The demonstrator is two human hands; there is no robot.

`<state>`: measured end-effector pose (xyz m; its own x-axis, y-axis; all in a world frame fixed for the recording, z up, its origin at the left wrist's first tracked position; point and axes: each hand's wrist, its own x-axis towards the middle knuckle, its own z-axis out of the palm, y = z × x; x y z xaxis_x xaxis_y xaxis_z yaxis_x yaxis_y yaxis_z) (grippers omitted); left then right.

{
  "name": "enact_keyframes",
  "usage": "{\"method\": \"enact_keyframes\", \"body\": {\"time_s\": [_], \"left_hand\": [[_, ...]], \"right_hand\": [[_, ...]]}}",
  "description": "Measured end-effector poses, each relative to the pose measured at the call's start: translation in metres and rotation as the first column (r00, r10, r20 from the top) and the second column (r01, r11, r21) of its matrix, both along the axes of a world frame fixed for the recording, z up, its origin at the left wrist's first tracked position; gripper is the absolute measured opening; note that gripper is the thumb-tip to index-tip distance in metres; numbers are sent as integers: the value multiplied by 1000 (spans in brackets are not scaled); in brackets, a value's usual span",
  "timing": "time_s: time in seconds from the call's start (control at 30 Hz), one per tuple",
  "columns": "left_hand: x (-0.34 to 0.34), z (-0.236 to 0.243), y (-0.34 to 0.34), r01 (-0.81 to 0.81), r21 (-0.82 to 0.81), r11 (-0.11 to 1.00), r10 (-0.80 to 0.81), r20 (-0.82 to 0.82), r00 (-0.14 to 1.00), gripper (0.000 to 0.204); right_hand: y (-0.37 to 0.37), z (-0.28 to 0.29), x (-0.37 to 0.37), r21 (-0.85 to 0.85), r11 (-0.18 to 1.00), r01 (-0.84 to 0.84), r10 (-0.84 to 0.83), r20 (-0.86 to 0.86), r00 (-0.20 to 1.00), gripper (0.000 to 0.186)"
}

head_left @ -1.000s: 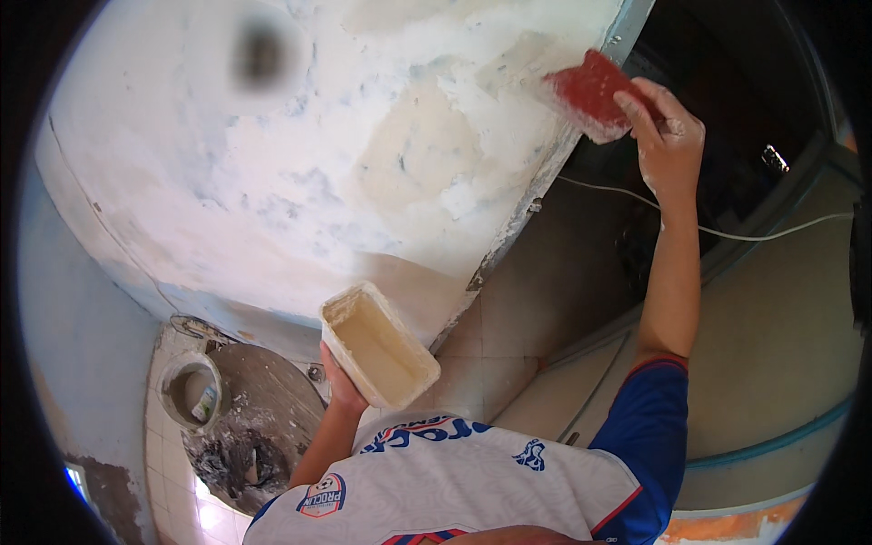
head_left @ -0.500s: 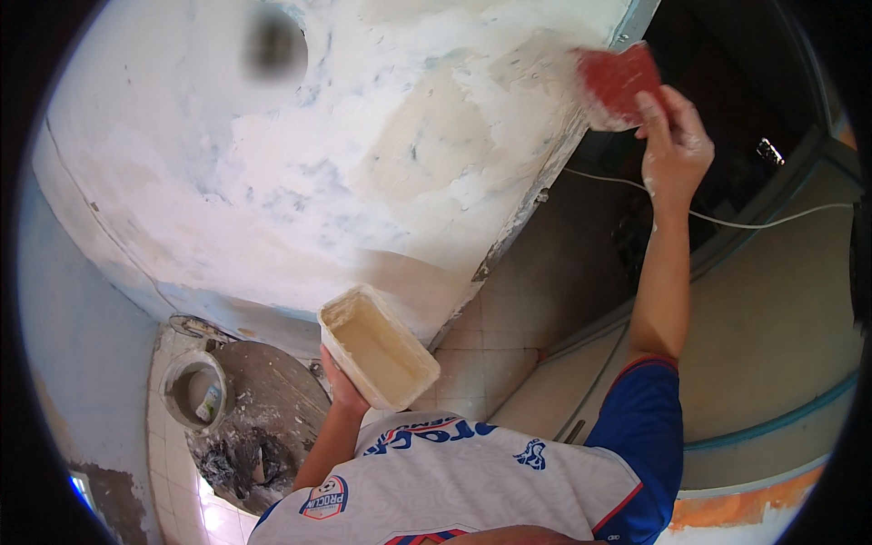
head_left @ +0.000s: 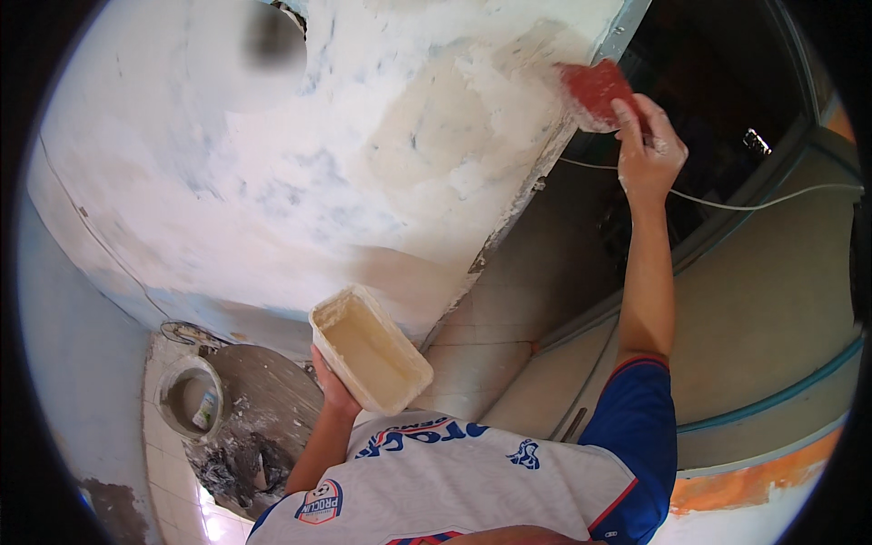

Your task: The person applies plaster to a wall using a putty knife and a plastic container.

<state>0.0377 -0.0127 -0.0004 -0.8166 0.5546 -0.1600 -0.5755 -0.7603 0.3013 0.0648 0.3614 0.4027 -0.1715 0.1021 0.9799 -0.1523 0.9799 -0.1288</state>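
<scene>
clearly, the right hand [head_left: 652,150] has its fingers clamped on the flat red rectangular spreader [head_left: 595,94], whose blade juts leftward past the fingertips, over the edge of the patchy white plaster wall [head_left: 272,182]; the left hand [head_left: 334,381] grips the cream-coated rectangular tub [head_left: 394,329] from its left side, fingers partly hidden beneath.

White patterned jersey [head_left: 472,486], short blue sleeves [head_left: 638,409], red trim [head_left: 614,506], shield-shaped badge [head_left: 320,502]

Right forearm [head_left: 648,282] extended up and out, right hand [head_left: 650,153] in a pinch grip, whitish smears [head_left: 656,143] on the skin; left forearm [head_left: 320,447] low beside the torso [head_left: 472,490], left hand [head_left: 335,389] cupped, palm hidden from me
</scene>
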Motion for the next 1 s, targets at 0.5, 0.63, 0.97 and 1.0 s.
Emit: {"method": "enact_keyframes", "body": {"time_s": [0.5,0.63,0.97,1.0], "left_hand": [[-16,-11,-15,-4,-2,1000,4,5,1000,78],[-17,-4,-10,-20,-12,1000,19,-40,999,76],[-19,16,-8,22,-3,1000,-22,-36,999,77],[-17,25,-7,32,42,999,-29,-61,998,76]], "right_hand": [[-11,-10,-1,-40,990,-138,136,-61,989,17],[-4,-3,-1,-226,963,-148,161,37,986,19],[-49,-44,16,-636,544,-547,674,-57,736,21],[-66,-63,22,-653,547,-525,707,23,707,18]]}}
